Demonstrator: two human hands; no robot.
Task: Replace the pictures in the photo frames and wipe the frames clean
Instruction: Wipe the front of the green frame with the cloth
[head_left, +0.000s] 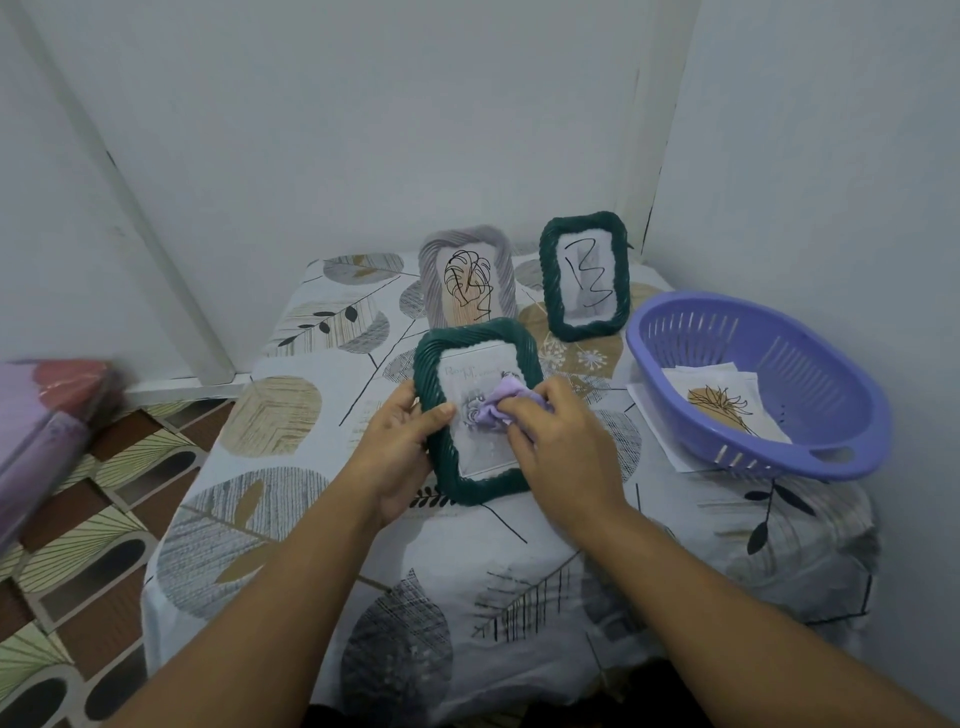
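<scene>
Head view: left hand (400, 447) grips the left rail of a dark green frame (478, 410), thumb over the front edge, fingers curled behind. Right hand (561, 431) pinches a bunched lilac cloth (498, 405) and presses it on the glass, between the two hands. This frame has a ribbed, rope-like rim with rounded corners; the picture inside is pale, with faint script near the top and a greyish flower partly under the cloth. It is tilted up toward the camera, lower edge near the tablecloth (291, 415). Beyond the left hand's fingertips stands a grey frame (467, 280) with a black line drawing; beyond the right hand, a second green frame (584, 278), upright, with a black squiggle. Right of the right hand, well apart, sits a purple basket (810, 364) near the table's right edge, close to the wall, with loose prints (722, 405) inside. Open cloth surface lies left of the left hand and below both forearms. Count: three frames, one cloth, one basket; print count unclear.
</scene>
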